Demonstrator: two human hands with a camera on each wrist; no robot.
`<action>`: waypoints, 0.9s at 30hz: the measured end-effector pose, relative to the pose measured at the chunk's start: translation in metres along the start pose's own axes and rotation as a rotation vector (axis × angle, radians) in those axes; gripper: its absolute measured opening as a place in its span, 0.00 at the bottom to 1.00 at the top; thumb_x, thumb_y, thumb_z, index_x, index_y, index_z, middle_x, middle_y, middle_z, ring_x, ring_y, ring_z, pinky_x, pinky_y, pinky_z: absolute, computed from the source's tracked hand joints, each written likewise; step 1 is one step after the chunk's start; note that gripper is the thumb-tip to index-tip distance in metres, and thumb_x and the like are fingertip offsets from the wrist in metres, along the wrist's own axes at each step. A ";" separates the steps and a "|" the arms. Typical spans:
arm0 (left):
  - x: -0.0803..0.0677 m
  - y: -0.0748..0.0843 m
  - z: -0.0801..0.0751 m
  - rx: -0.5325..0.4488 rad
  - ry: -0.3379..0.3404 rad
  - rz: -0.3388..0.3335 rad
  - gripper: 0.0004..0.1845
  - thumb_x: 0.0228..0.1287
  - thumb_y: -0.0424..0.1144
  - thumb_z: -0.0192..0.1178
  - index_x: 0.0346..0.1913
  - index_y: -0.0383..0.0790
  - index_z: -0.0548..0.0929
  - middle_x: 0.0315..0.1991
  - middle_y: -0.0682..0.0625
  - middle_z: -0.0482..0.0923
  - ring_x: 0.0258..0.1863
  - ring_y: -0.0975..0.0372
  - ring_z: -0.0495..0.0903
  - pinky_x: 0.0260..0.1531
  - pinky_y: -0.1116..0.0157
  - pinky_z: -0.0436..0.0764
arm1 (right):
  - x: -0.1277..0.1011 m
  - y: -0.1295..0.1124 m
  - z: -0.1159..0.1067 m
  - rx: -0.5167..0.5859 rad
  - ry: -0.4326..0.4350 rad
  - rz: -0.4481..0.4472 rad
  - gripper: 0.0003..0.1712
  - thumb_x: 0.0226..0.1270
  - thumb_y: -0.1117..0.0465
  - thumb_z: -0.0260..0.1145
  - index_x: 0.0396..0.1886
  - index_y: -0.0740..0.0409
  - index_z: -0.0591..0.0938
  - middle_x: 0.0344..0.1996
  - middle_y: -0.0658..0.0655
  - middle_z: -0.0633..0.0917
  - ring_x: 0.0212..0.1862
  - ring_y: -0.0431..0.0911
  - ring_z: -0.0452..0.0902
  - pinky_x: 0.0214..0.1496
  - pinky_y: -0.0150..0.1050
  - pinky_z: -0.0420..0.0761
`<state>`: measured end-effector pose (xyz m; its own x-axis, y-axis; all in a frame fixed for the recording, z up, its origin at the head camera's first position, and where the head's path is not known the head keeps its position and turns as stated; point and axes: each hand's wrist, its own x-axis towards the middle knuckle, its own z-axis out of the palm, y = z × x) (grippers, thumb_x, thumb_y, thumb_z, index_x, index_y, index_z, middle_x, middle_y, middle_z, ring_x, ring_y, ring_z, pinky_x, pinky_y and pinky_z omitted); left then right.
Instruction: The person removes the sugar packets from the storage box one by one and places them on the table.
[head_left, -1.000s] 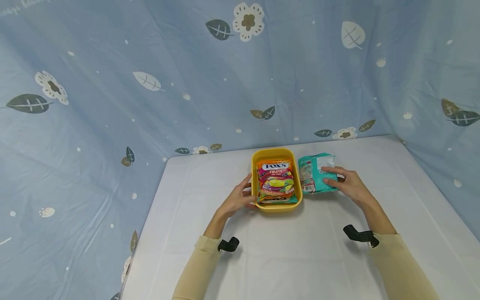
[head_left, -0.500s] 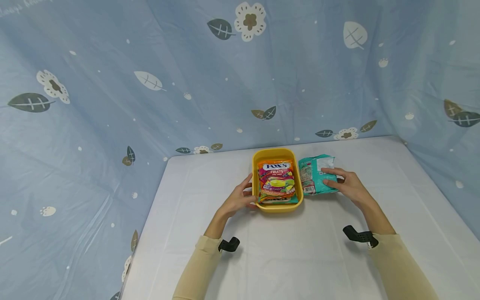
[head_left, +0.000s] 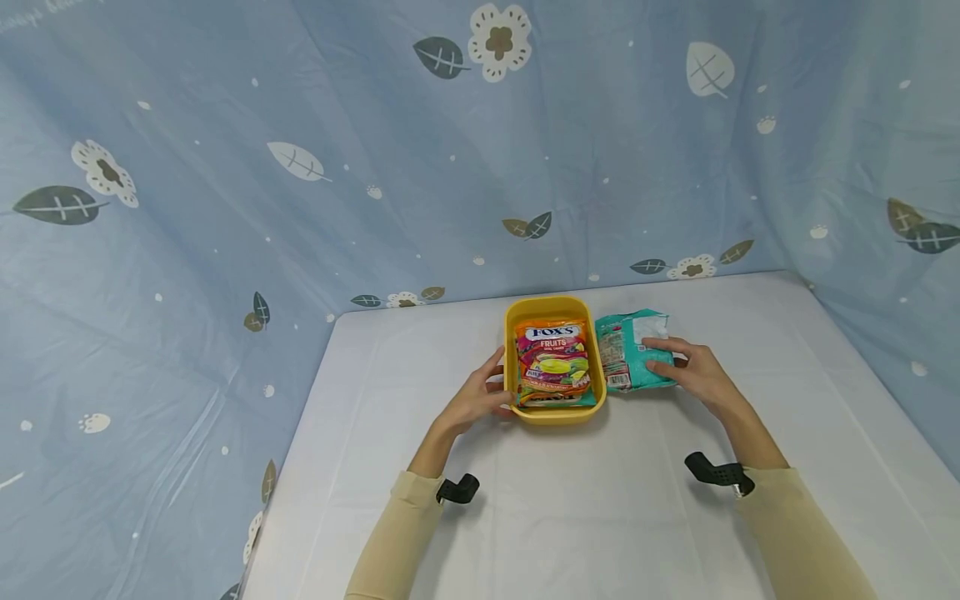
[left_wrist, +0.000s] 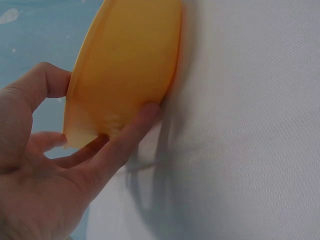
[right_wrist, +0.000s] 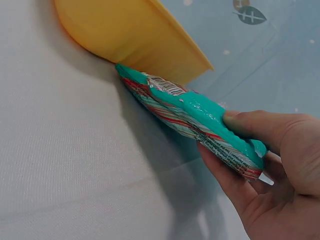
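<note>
A yellow tray (head_left: 510, 350) stands on the white table and holds an orange candy bag (head_left: 552, 360) over another packet. My left hand (head_left: 477, 398) holds the tray's left side, thumb and fingers against its wall (left_wrist: 125, 65). Just right of the tray a teal snack bag (head_left: 628, 350) lies tilted, its left edge against the tray. My right hand (head_left: 693, 367) pinches the teal bag (right_wrist: 200, 120) at its right end, thumb on top and fingers under it, with that end raised off the table.
The white table (head_left: 600, 500) reaches out on all sides of the tray. A blue flower-print cloth (head_left: 375, 167) hangs behind and on both sides. Black wrist-camera mounts (head_left: 712, 471) sit on both beige sleeves.
The teal bag's right end has lifted slightly and shifted a little toward the tray. The left hand and the tray have stayed still.
</note>
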<state>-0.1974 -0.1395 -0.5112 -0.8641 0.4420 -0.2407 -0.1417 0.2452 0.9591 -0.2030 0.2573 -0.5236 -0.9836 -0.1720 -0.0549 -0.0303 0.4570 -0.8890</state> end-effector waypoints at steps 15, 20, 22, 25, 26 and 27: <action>0.000 -0.002 0.000 0.008 0.026 0.015 0.50 0.62 0.29 0.60 0.80 0.54 0.44 0.70 0.39 0.62 0.64 0.45 0.73 0.43 0.52 0.88 | -0.001 0.000 0.002 -0.057 0.018 -0.002 0.30 0.68 0.54 0.66 0.66 0.61 0.75 0.71 0.70 0.66 0.74 0.67 0.55 0.72 0.67 0.62; 0.000 -0.002 -0.001 -0.001 0.020 0.018 0.50 0.61 0.29 0.60 0.80 0.54 0.44 0.70 0.37 0.61 0.64 0.43 0.72 0.43 0.52 0.88 | 0.000 0.002 0.003 -0.063 0.026 -0.010 0.29 0.68 0.54 0.66 0.66 0.61 0.75 0.70 0.70 0.67 0.74 0.66 0.56 0.72 0.67 0.62; 0.000 -0.002 -0.001 -0.003 0.015 0.023 0.50 0.61 0.29 0.60 0.80 0.53 0.44 0.70 0.36 0.60 0.64 0.41 0.71 0.43 0.51 0.88 | 0.000 0.003 0.003 -0.067 0.030 -0.010 0.29 0.68 0.54 0.66 0.65 0.61 0.75 0.70 0.70 0.68 0.74 0.66 0.56 0.72 0.67 0.63; 0.000 -0.002 -0.001 -0.004 0.010 0.022 0.50 0.61 0.29 0.60 0.80 0.54 0.43 0.70 0.36 0.60 0.64 0.40 0.71 0.44 0.50 0.87 | 0.000 0.004 0.004 -0.071 0.031 -0.008 0.29 0.68 0.54 0.66 0.66 0.61 0.75 0.69 0.69 0.69 0.73 0.66 0.57 0.71 0.67 0.63; 0.000 -0.002 -0.001 -0.003 0.009 0.022 0.50 0.61 0.29 0.60 0.80 0.54 0.43 0.70 0.35 0.60 0.64 0.40 0.70 0.44 0.50 0.87 | 0.000 0.004 0.004 -0.071 0.029 -0.007 0.29 0.68 0.54 0.66 0.66 0.61 0.75 0.69 0.69 0.69 0.73 0.66 0.57 0.72 0.67 0.63; -0.001 -0.001 -0.001 -0.005 0.009 0.022 0.50 0.61 0.28 0.60 0.80 0.54 0.43 0.70 0.35 0.60 0.64 0.40 0.70 0.44 0.49 0.87 | 0.000 0.004 0.005 -0.071 0.030 -0.008 0.29 0.68 0.54 0.66 0.66 0.61 0.75 0.69 0.69 0.69 0.73 0.66 0.57 0.72 0.67 0.63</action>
<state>-0.1972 -0.1408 -0.5121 -0.8716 0.4391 -0.2182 -0.1249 0.2315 0.9648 -0.2025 0.2547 -0.5289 -0.9881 -0.1499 -0.0331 -0.0497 0.5166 -0.8548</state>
